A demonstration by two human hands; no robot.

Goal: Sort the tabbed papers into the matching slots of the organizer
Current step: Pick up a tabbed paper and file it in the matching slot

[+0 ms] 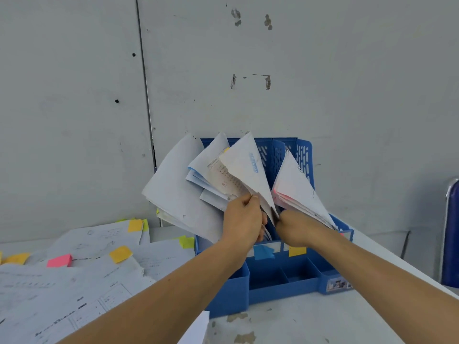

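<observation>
Though apart, hands [244,217] [295,228] amid papers [246,165].

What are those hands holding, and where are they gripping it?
The left hand pinches a white sheet near its lower corner, over the blue organizer. The right hand is curled at the sheet's bottom edge; its grip cannot be told.

We see a blue perforated organizer [304,155], white papers [74,281] with grey print, a pink tab [59,260], yellow tab [121,254], green tab [186,242], a scuffed grey wall [323,70].
</observation>
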